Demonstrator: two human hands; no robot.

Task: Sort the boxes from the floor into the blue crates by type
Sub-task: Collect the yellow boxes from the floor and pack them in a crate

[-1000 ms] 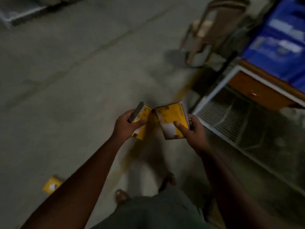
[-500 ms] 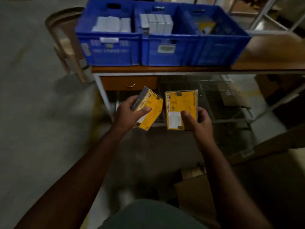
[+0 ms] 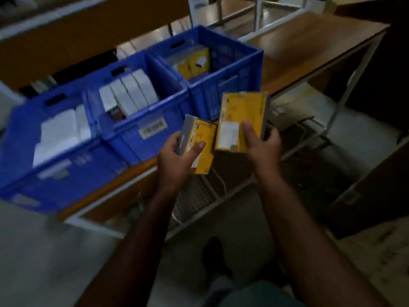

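My left hand (image 3: 177, 160) grips a small yellow box (image 3: 202, 149) with a grey side. My right hand (image 3: 261, 147) holds a larger yellow box (image 3: 242, 116) flat, its label facing up. Both boxes hover just in front of the table edge. Three blue crates stand in a row on the wooden table: the left crate (image 3: 73, 173) holds white boxes, the middle crate (image 3: 141, 138) holds a row of white boxes on edge, and the right crate (image 3: 232, 80) holds yellow boxes (image 3: 194, 63).
The wooden table (image 3: 309, 52) has bare top to the right of the crates and a white metal frame with a wire shelf (image 3: 199, 196) beneath. A dark cabinet (image 3: 376, 173) stands at right. My foot (image 3: 215, 253) is on the grey floor.
The view has swung from the open floor round to the table, and the crates now lie close in front. Both hands have kept their yellow boxes and carried them up to the table edge.
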